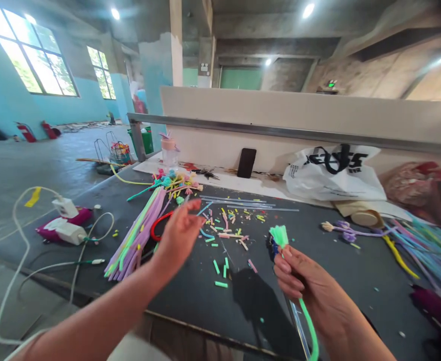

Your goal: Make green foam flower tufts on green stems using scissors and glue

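Observation:
My right hand (299, 273) pinches a green pipe cleaner (279, 234) just below its bushy, tufted head; the long stem (310, 326) hangs down past my palm. Something dark blue shows behind the tuft, too covered to name. My left hand (180, 230) is raised over the table, its fingers loosely bent and apart with nothing visible in them. Beside and partly behind it lie red-handled scissors (155, 228). Left of these is a bundle of purple and green pipe cleaners (133, 240). Short green cut pieces (221, 284) lie between my hands.
Clear thin rods (243, 202) and more coloured snippets lie mid-table. Finished-looking pipe cleaner blooms (173, 180), a lidded cup (169, 153), a phone (246, 163) and a white bag (333, 173) stand behind. Chargers with cables (67, 230) are at left; loose pipe cleaners (423, 240) at right.

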`<state>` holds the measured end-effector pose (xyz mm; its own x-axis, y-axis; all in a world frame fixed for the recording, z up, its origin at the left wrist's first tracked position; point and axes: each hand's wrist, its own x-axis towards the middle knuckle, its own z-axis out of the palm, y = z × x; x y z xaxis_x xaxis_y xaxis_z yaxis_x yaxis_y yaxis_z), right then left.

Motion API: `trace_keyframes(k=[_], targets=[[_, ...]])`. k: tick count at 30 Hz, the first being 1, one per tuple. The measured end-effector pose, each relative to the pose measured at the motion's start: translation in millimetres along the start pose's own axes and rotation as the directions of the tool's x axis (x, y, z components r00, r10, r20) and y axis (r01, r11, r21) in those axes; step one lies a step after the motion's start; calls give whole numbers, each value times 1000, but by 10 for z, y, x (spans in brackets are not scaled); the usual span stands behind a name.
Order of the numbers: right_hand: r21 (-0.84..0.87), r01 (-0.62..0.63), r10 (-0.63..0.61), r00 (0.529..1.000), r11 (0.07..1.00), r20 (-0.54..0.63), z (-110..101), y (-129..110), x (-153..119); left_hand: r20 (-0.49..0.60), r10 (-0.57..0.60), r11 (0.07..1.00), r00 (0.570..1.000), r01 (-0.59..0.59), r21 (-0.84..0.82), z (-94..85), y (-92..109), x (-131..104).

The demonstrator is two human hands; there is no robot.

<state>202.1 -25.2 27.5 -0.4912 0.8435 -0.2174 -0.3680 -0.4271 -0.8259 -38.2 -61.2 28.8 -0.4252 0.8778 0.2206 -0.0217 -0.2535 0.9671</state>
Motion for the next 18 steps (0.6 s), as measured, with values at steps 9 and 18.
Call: trace_keyframes(k=[9,18], targets=[[-22,-1,1,1000,1000,3,50,149,32,5,136,981,991,-134,-139,426,-233,610],[33,-60,62,997,998,-51,-15,239,98,603,558,548,570,-799,248,373,-542,383]])
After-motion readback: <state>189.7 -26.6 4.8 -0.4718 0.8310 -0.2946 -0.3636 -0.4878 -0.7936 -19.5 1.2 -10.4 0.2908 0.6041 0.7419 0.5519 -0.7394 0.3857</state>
